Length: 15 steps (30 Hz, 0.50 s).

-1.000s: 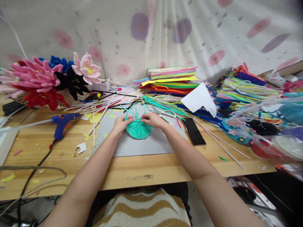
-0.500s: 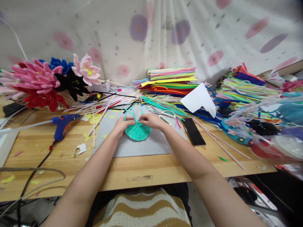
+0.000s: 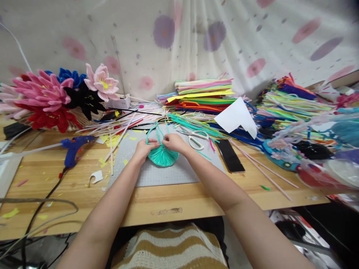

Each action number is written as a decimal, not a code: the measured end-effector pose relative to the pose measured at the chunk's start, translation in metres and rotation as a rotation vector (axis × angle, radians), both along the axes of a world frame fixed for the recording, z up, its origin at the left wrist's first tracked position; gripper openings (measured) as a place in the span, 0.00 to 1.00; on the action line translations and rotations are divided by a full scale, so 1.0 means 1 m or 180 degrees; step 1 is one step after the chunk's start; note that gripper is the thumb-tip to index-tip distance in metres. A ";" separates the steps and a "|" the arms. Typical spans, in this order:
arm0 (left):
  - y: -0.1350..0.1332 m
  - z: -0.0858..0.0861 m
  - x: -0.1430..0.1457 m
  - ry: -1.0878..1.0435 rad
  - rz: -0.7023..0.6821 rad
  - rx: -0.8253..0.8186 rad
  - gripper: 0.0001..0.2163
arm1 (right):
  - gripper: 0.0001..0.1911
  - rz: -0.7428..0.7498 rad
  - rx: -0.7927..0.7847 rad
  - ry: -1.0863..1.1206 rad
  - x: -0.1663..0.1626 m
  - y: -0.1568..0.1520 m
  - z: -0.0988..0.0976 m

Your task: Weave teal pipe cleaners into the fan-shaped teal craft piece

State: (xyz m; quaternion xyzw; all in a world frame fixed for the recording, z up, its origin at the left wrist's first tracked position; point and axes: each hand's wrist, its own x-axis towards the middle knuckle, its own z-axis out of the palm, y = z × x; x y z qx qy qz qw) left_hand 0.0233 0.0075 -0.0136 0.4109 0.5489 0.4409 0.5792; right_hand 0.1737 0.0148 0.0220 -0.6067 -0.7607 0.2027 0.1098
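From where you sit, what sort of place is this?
Most likely a craft workspace: a blue hot-glue gun, stacked, multicolored pipe cleaners and fuzzy artificial flowers share the wooden workbench.

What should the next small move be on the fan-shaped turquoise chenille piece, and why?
Perhaps the right hand should gather the long, thin turquoise strands while the left hand steadies the fan-shaped turquoise piece: they splay beyond its top edge, close to the right hand.
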 end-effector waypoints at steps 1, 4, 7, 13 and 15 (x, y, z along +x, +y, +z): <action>0.000 -0.001 0.000 -0.0012 0.0023 0.0026 0.22 | 0.12 -0.0013 -0.0010 0.0034 0.000 0.000 -0.001; 0.000 -0.003 0.001 0.0016 0.0132 0.0092 0.23 | 0.13 -0.0047 0.0010 0.0099 -0.001 0.001 -0.002; -0.001 -0.005 0.002 0.0012 0.0196 0.0160 0.23 | 0.13 -0.0062 -0.0037 0.0142 0.000 0.001 -0.004; -0.003 -0.007 0.001 0.0057 0.0244 0.0301 0.23 | 0.09 0.0529 -0.0041 0.0447 0.010 -0.005 0.002; -0.004 -0.008 0.002 0.0143 0.0247 0.0411 0.23 | 0.08 0.0567 0.0053 0.0350 0.011 -0.007 0.004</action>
